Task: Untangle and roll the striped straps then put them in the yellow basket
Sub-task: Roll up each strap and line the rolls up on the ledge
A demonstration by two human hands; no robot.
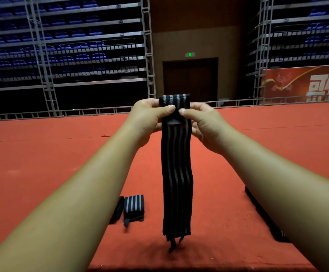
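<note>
I hold a black strap with grey stripes up in front of me, its top end folded over into the start of a roll. My left hand pinches the roll's left side with thumb on the front. My right hand pinches its right side the same way. The rest of the strap hangs straight down to just above the red floor. A rolled striped strap lies on the floor below my left forearm. Another dark strap lies on the floor, partly hidden under my right forearm. No yellow basket is in view.
A black band lies beside the rolled strap. The red carpeted floor stretches ahead to a metal rail. Behind it stand folded blue seating racks, a dark doorway and a red banner at the right.
</note>
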